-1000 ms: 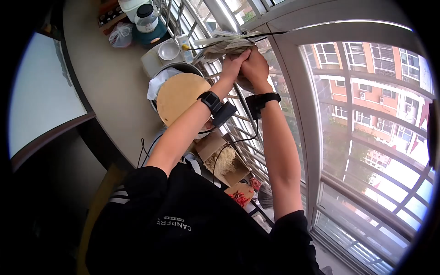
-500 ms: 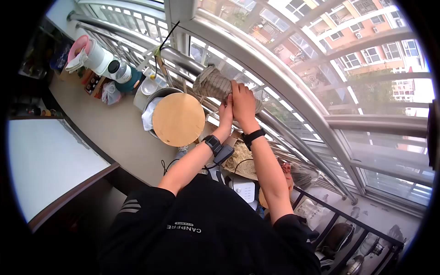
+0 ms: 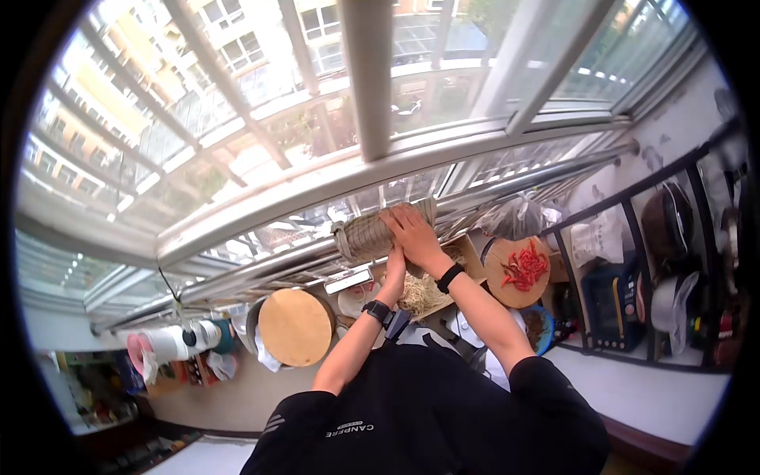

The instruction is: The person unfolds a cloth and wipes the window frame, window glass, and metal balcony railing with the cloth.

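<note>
Two bare forearms reach away from a black shirt (image 3: 427,404), seen through the head camera I watch from afar. The left wrist wears a dark watch (image 3: 377,311) with a black block (image 3: 397,324) beside it; the right wears a black band (image 3: 450,275). Beyond the shirt, a round wooden board (image 3: 297,326) sits to the left, a heap of pale dry strands (image 3: 419,296) near the middle, and red chillies (image 3: 525,265) to the right on a second round board (image 3: 513,300).

Farther on, both hands meet at a checked grey-brown cloth (image 3: 360,239), which lies bunched over a metal rail (image 3: 546,176). The right hand (image 3: 412,231) is curled over its top, clamped on it; the left hand (image 3: 394,269) presses in just below, touching the right (whether its fingers grip, I can't tell).

My worry: if the right hand eases while the left only pushes, the cloth could slide along the smooth rail or drop onto the strands. A hard shove might also knock knuckles against the white window frame (image 3: 368,79) beyond. Farthest off, pale buildings (image 3: 237,43) glare through the glass.
</note>
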{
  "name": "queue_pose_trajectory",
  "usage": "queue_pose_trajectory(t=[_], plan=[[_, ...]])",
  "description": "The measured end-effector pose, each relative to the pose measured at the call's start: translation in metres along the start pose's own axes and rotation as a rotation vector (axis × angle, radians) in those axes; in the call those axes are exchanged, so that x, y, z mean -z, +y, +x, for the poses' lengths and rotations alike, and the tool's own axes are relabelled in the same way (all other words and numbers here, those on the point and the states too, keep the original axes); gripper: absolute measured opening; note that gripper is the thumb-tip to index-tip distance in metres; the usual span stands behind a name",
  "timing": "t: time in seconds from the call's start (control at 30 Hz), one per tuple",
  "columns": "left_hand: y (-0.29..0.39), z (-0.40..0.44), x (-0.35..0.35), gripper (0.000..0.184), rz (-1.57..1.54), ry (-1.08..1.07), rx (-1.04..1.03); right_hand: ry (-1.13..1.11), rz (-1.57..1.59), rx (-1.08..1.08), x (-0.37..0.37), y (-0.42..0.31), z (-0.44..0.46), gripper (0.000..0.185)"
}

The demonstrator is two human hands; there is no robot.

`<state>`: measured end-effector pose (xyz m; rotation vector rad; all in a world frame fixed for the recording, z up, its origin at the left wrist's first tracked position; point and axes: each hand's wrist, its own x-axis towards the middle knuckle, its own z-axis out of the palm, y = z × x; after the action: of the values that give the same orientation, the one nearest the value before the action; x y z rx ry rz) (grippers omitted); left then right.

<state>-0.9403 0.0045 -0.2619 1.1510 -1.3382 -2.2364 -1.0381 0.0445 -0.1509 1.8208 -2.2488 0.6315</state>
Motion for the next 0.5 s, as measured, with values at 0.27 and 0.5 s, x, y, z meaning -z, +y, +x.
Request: queue_pose_trajectory(t=[0.27, 0.5], plan=[[0.026, 0.034, -0.112, 0.049, 0.497, -0.284, -0.305, 0.171, 0.021, -0.329, 0.049, 0.116, -0.08, 0.067], [0.092, -0.005, -0.211, 0.046, 1.092, -0.241, -0.824, 0.4, 0.143, -0.528, 0.083, 0.178, -0.103, 0.054]])
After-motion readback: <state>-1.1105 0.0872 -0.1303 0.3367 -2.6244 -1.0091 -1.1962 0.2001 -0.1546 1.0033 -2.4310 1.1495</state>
